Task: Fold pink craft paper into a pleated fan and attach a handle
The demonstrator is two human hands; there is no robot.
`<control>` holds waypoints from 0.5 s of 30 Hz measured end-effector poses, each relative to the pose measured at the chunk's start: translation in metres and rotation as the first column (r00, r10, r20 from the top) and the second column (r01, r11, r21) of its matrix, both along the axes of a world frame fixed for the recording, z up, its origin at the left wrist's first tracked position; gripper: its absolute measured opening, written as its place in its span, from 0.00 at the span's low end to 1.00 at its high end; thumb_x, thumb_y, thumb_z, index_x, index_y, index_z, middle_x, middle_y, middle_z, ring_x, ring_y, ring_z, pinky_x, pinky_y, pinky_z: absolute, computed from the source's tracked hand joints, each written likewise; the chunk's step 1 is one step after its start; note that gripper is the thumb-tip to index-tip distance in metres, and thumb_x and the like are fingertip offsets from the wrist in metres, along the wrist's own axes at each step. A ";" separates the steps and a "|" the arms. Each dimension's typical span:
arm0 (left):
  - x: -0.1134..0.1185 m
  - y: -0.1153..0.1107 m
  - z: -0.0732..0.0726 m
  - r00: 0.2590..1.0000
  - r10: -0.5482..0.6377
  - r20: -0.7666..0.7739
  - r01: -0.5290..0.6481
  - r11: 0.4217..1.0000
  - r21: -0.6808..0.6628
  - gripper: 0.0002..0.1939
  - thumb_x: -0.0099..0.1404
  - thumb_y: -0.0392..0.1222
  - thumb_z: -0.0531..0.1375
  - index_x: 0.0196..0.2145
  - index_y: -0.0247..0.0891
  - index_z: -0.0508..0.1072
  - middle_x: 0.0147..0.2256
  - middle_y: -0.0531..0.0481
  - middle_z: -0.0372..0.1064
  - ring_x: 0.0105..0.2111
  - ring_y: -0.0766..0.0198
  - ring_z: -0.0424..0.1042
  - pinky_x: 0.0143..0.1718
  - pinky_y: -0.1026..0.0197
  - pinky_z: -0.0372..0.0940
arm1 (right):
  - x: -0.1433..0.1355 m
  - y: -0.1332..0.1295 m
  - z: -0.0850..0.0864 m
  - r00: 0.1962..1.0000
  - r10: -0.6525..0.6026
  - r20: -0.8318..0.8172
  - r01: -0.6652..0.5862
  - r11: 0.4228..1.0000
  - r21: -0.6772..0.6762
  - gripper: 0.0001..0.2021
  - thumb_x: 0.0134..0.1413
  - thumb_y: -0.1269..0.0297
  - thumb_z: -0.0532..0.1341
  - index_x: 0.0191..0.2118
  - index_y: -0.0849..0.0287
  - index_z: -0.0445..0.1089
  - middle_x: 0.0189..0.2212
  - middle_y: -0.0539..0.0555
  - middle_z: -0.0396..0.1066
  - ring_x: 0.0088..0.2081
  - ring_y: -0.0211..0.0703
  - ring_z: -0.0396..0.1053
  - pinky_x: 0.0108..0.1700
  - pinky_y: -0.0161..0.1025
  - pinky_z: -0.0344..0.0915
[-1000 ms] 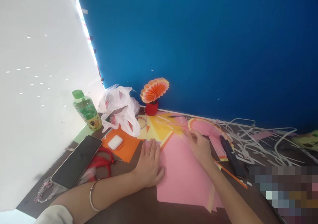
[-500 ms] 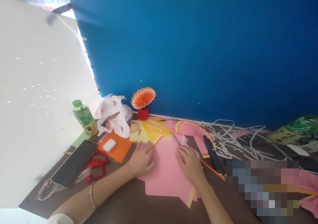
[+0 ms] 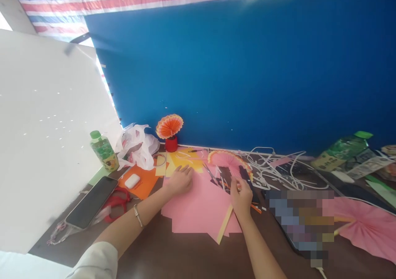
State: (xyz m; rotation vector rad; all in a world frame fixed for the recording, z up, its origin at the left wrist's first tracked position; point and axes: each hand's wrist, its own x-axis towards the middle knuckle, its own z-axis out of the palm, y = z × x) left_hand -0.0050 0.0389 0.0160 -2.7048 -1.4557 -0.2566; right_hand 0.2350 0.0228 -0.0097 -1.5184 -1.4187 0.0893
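My left hand [image 3: 181, 181] lies flat, fingers stretched out, over the upper left of a stack of pink paper sheets [image 3: 201, 211] and the edge of the yellow paper [image 3: 185, 161]. At the right edge of the stack, my right hand [image 3: 241, 196] is raised a little with its fingers curled into a pinch; what they hold, if anything, is too small to make out. Just left of its fingertips lie scissors [image 3: 212, 175] with dark and orange handles. An orange stick [image 3: 255, 208] shows beside the right wrist. A pleated pink paper fan [image 3: 227, 159] lies behind the right hand.
An orange paper rosette [image 3: 170, 126] stands in a red pot [image 3: 171, 144] by the blue wall. To the left are a green-capped bottle [image 3: 104, 151], a plastic bag [image 3: 139, 147], a phone [image 3: 92, 202] and an earbud case [image 3: 132, 181]. White cables [image 3: 278, 172] tangle at right.
My right hand has lifted off the pink sheets and moved to their right edge, its fingers curling. The scissors' handles now show. My left hand stays on the paper; the camera has tilted upward.
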 end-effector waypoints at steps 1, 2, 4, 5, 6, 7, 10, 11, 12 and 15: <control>0.003 0.003 -0.004 1.000 -0.008 0.017 0.008 1.000 -0.001 0.21 0.61 0.35 0.45 0.52 0.28 0.59 0.49 0.35 0.63 0.51 0.54 0.61 0.52 0.51 0.54 | 0.002 0.000 0.000 0.999 -0.027 -0.046 0.027 1.000 -0.013 0.15 0.54 0.57 0.49 0.33 0.62 0.67 0.33 0.61 0.71 0.37 0.49 0.67 0.40 0.42 0.61; 0.005 0.005 -0.008 0.999 -0.004 0.037 0.004 1.000 -0.001 0.21 0.62 0.35 0.45 0.51 0.28 0.59 0.49 0.35 0.63 0.51 0.54 0.62 0.52 0.51 0.54 | 0.003 0.000 -0.001 0.995 -0.048 -0.088 0.045 0.999 -0.027 0.15 0.54 0.56 0.49 0.34 0.62 0.67 0.34 0.61 0.71 0.37 0.49 0.67 0.40 0.42 0.60; 0.007 0.007 -0.015 0.997 0.013 0.082 -0.012 1.000 -0.007 0.20 0.62 0.36 0.44 0.51 0.27 0.59 0.48 0.35 0.64 0.49 0.54 0.63 0.51 0.53 0.56 | 0.004 -0.001 -0.002 0.985 -0.067 -0.161 0.060 0.997 -0.047 0.16 0.54 0.55 0.49 0.35 0.62 0.66 0.34 0.62 0.71 0.38 0.50 0.67 0.41 0.43 0.60; 0.008 0.007 -0.017 0.994 0.026 0.103 -0.025 1.000 -0.010 0.20 0.62 0.36 0.44 0.50 0.27 0.60 0.47 0.35 0.65 0.48 0.54 0.64 0.51 0.53 0.56 | 0.005 0.000 -0.003 0.980 -0.066 -0.186 0.058 0.997 -0.048 0.17 0.54 0.54 0.49 0.35 0.62 0.66 0.34 0.62 0.71 0.38 0.50 0.67 0.41 0.43 0.60; 0.008 0.006 -0.019 0.992 0.036 0.121 -0.035 0.999 -0.014 0.19 0.63 0.36 0.44 0.50 0.28 0.60 0.46 0.36 0.65 0.48 0.55 0.64 0.51 0.53 0.56 | 0.005 0.000 -0.004 0.977 -0.061 -0.202 0.054 0.998 -0.044 0.17 0.54 0.54 0.48 0.35 0.62 0.66 0.34 0.61 0.71 0.39 0.50 0.67 0.41 0.43 0.60; 0.009 0.006 -0.020 0.990 0.045 0.134 -0.043 0.999 -0.017 0.19 0.63 0.37 0.43 0.50 0.29 0.60 0.46 0.36 0.65 0.48 0.55 0.64 0.51 0.53 0.56 | 0.005 0.000 -0.004 0.976 -0.055 -0.210 0.048 0.998 -0.037 0.17 0.54 0.53 0.48 0.36 0.62 0.66 0.34 0.61 0.71 0.39 0.50 0.67 0.41 0.43 0.60; 0.011 0.004 -0.018 0.991 0.057 0.117 -0.053 0.998 -0.042 0.22 0.64 0.38 0.43 0.53 0.29 0.57 0.50 0.36 0.62 0.52 0.54 0.60 0.56 0.51 0.50 | 0.006 0.001 -0.006 0.978 -0.052 -0.203 0.051 0.999 -0.011 0.18 0.55 0.53 0.47 0.36 0.61 0.65 0.35 0.61 0.71 0.39 0.50 0.67 0.41 0.43 0.61; 0.011 0.003 -0.016 0.993 0.072 0.097 -0.066 0.996 -0.057 0.23 0.64 0.39 0.43 0.55 0.28 0.55 0.53 0.36 0.59 0.55 0.53 0.56 0.57 0.48 0.46 | 0.007 0.002 -0.006 0.978 -0.062 -0.200 0.063 0.998 -0.003 0.18 0.55 0.53 0.46 0.37 0.61 0.65 0.35 0.61 0.70 0.39 0.50 0.67 0.41 0.43 0.61; 0.011 0.002 -0.015 0.992 0.097 0.076 -0.091 0.993 -0.079 0.24 0.64 0.40 0.42 0.56 0.28 0.54 0.54 0.36 0.57 0.57 0.52 0.52 0.58 0.45 0.42 | 0.007 0.002 -0.006 0.976 -0.074 -0.203 0.077 0.997 0.006 0.17 0.55 0.54 0.46 0.37 0.61 0.65 0.35 0.61 0.70 0.39 0.49 0.67 0.41 0.43 0.61; 0.003 -0.003 -0.011 0.979 0.202 0.035 -0.195 0.970 -0.146 0.25 0.65 0.42 0.40 0.57 0.30 0.54 0.56 0.36 0.54 0.60 0.50 0.46 0.57 0.37 0.33 | 0.009 0.001 -0.007 0.961 -0.108 -0.253 0.118 0.993 0.023 0.16 0.54 0.56 0.47 0.38 0.61 0.64 0.36 0.61 0.70 0.38 0.48 0.67 0.39 0.41 0.62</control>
